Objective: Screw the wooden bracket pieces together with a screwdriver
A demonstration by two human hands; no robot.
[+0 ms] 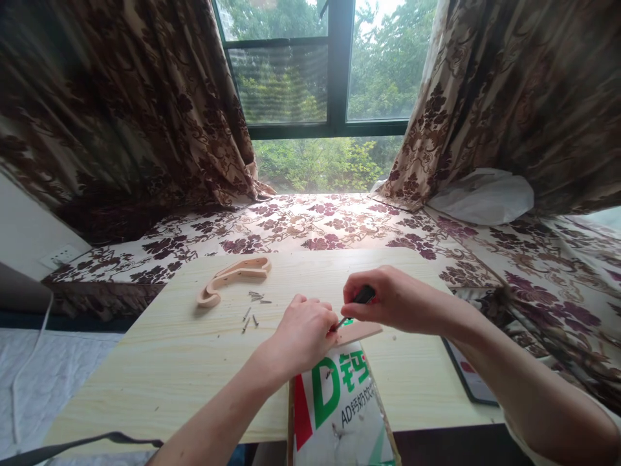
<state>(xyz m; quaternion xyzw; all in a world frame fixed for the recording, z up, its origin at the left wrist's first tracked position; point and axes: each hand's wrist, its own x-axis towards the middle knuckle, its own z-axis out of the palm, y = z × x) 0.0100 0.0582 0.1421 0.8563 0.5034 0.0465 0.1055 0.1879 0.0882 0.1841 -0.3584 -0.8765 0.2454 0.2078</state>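
Note:
A black-handled screwdriver point(363, 295) is gripped in my right hand point(376, 294), its shaft slanting down to the left. Its tip reaches the fingertips of my left hand point(308, 327), which press down at the left end of a flat wooden strip point(359, 332). Whatever lies under those fingertips is hidden. The strip rests across the far end of a white cardboard piece point(352, 414) with green and red print. Further left on the table lie a curved wooden piece point(233, 278) and several loose screws point(255, 320).
The pale wooden table point(194, 369) stands before a flower-patterned window seat point(310, 223). A dark-edged tablet point(470, 375) lies at the table's right edge. A white plastic bag point(485, 196) sits beside the right curtain. At bottom left is a black strap point(92, 440).

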